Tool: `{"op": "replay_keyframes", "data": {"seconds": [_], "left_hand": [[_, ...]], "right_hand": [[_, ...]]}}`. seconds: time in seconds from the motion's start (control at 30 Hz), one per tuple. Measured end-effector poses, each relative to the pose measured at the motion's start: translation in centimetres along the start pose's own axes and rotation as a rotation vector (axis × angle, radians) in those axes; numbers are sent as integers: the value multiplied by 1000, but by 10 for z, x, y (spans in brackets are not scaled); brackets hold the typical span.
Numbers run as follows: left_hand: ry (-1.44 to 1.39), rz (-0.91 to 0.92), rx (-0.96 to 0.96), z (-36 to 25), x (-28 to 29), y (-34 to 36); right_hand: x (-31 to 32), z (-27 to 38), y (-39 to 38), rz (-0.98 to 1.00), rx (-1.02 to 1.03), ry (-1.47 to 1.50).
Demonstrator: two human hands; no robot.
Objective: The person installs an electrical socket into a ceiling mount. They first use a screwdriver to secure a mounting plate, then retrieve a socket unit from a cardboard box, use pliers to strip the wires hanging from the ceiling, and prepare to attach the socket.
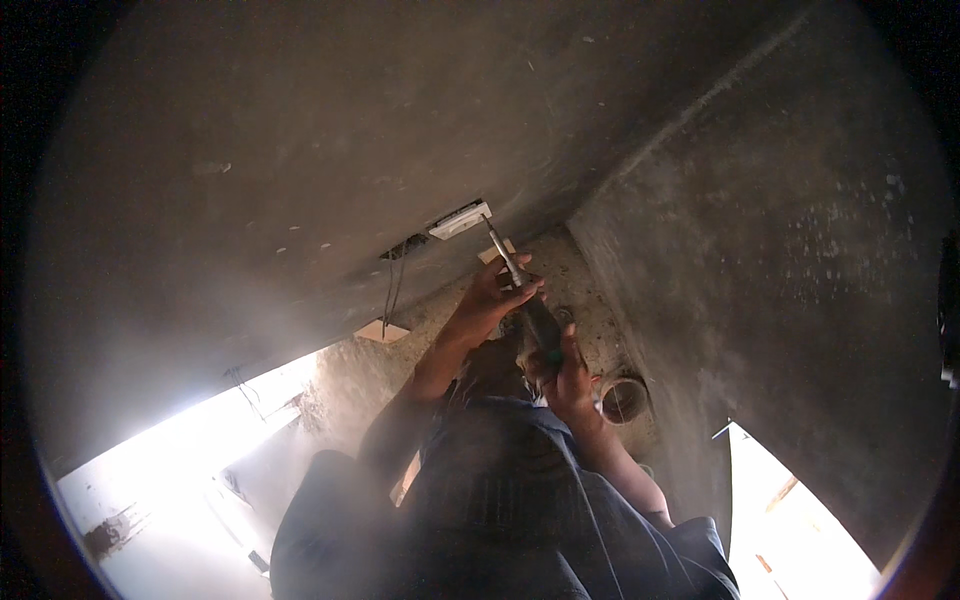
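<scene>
A white wall plate (461, 220) sits on the dark wall at the upper middle. Against its right end rests the tip of a screwdriver (541, 326) with a long silver shaft and a thick dark body; whether it is powered I cannot make out. My left hand (494, 295) is closed around the shaft near the front of the body. Further back, my right hand (568, 375) wraps the rear of the dark body, its thumb upright. Left of the fixed plate, wires hang out of a dark wall opening (405, 247) down to a loose pale plate (382, 331).
Another pale plate (497, 252) shows just behind my left fingers. On the floor at the right stands a round container (625, 399). A second wall (760, 260) rises on the right, meeting the first in a corner. Bright openings (790, 510) lie at lower left and right.
</scene>
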State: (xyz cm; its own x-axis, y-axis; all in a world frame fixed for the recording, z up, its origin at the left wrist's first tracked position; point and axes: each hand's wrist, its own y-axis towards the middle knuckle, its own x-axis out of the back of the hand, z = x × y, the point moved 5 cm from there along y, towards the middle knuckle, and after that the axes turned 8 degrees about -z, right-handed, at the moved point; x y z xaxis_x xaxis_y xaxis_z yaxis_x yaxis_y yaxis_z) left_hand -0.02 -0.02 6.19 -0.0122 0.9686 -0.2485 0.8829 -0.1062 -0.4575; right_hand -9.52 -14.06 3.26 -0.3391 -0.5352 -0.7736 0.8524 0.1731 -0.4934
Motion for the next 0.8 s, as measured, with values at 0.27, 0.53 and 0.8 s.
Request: {"op": "replay_keyframes", "data": {"seconds": [0.27, 0.53, 0.8], "left_hand": [[-47, -98, -76, 0, -9, 1], [286, -232, -86, 0, -5, 1], [-37, -172, -92, -4, -12, -8]], "right_hand": [[-1, 2, 3, 144, -387, 322], [-22, 23, -1, -224, 10, -410], [9, 13, 11, -191, -188, -173]]}}
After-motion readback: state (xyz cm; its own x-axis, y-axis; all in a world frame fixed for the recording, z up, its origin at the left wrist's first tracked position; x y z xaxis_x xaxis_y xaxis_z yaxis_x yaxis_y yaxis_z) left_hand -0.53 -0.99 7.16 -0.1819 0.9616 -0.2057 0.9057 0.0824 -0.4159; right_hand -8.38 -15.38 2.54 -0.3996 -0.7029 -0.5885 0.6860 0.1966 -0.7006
